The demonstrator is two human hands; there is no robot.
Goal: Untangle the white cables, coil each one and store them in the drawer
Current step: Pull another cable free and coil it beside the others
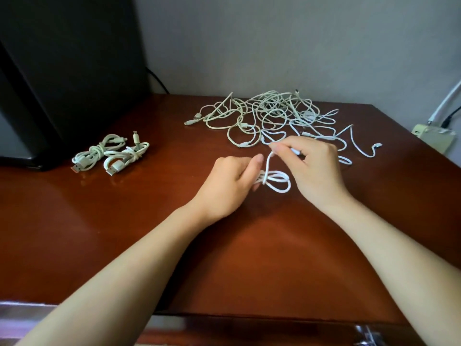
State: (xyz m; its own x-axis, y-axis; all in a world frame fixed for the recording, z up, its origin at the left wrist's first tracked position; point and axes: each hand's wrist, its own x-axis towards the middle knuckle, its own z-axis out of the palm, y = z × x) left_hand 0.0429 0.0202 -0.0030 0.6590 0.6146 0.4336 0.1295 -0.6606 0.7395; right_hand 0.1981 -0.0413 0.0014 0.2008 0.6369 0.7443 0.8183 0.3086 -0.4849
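Note:
My left hand [230, 182] grips the gathered loops of a white cable [278, 182] just above the brown desk. My right hand [311, 166] pinches the free end of that same cable and holds it up over the loops. Behind my hands a tangled heap of white cables [269, 113] lies spread near the wall, with a brighter white cable [359, 141] trailing out to its right. Two coiled, tied cables [112, 154] rest side by side at the left of the desk. No drawer shows in view.
The brown desk [224, 258] runs to a front edge at the bottom. A large black box [64, 71] stands at the back left, a black cord behind it. A beige power strip [431, 136] with plugged leads sits at the right edge by the wall.

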